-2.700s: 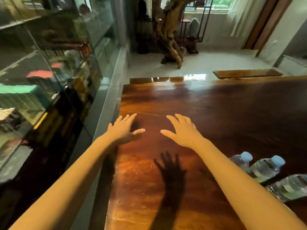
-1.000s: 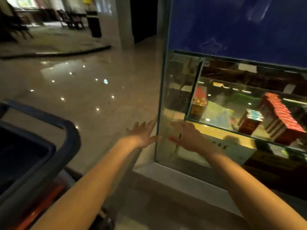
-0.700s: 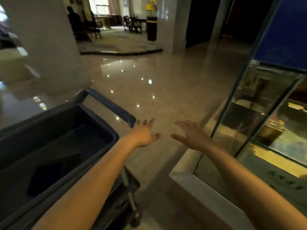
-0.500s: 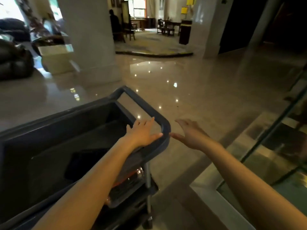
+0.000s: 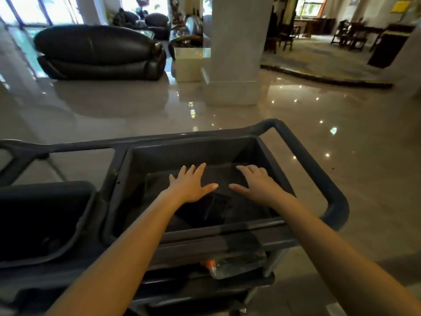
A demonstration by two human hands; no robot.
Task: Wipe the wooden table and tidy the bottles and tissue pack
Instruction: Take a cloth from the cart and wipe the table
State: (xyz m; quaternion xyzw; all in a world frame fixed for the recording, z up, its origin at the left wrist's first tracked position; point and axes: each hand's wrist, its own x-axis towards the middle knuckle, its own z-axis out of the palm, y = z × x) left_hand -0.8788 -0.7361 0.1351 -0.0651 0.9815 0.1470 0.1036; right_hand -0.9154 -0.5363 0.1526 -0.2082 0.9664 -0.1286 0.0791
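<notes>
My left hand (image 5: 191, 184) and my right hand (image 5: 257, 184) hover side by side over the deep tub of a dark grey cleaning cart (image 5: 319, 169), palms down, fingers spread, holding nothing. Something dark and flat (image 5: 216, 208) lies at the bottom of the tub; I cannot tell what it is. The wooden table, the water bottles and the tissue pack are out of view.
A second dark bin (image 5: 41, 215) sits at the cart's left. A clear bottle with an orange cap (image 5: 230, 265) lies on the cart's lower shelf. Beyond the cart are glossy floor, a grey pillar (image 5: 237, 49) and a black sofa (image 5: 98, 53).
My view has swung left from the wooden table, past the glass display case, to the cart. Both hands stayed open and now hang over the cart's tub.
</notes>
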